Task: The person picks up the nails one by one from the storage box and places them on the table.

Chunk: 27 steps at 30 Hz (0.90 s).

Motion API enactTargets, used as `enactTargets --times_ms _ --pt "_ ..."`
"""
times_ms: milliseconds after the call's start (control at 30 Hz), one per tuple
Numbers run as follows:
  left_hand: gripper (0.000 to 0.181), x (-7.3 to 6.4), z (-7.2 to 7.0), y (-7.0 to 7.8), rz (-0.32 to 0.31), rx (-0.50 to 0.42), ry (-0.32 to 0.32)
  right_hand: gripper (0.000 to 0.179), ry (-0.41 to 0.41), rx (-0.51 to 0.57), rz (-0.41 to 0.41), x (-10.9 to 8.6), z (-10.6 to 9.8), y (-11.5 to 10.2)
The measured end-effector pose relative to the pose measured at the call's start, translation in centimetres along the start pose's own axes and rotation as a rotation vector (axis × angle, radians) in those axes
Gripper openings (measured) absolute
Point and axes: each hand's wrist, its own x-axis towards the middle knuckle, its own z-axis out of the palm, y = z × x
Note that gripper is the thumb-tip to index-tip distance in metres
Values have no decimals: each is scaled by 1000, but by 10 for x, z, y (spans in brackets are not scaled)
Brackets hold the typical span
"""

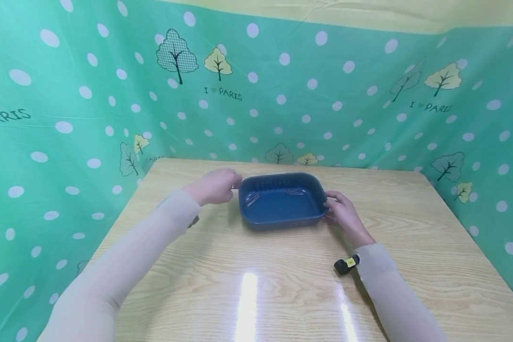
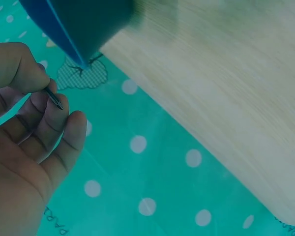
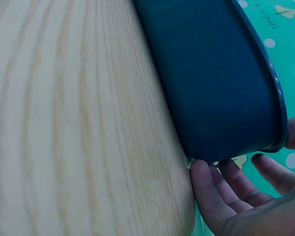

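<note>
A dark blue rectangular plastic basin (image 1: 282,223) stands on the wooden table. Inside it lie thin metal sticks in two small groups, one at the left (image 1: 253,198) and another near the back (image 1: 295,192). My left hand (image 1: 215,186) is just off the basin's left end. Between thumb and fingers it pinches a thin dark metal rod (image 2: 54,98), whose other end the fingers hide. At the opposite end, my right hand (image 1: 344,213) holds the basin, with the thumb at the rim and fingertips (image 3: 201,169) against the lower wall.
The wooden table (image 1: 282,266) reaches back to a green dotted cloth (image 1: 256,109) that hangs behind and along both sides. A black wrist device (image 1: 346,265) with a yellow label sits at the right cuff. Bright reflections streak the table's front.
</note>
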Motion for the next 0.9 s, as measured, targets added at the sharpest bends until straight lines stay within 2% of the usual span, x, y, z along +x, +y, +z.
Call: enactTargets --times_ms 200,400,667,900 --pt "28 -9 5 -11 9 22 23 51 -1 -9 4 0 0 0" --pt "30 -15 14 -23 -14 28 6 51 -1 -11 4 0 1 -2" --pt "29 -18 32 -39 -48 34 -24 51 5 -15 6 1 1 -1" --pt "24 -22 41 -47 -81 29 -43 51 3 -22 1 1 1 0"
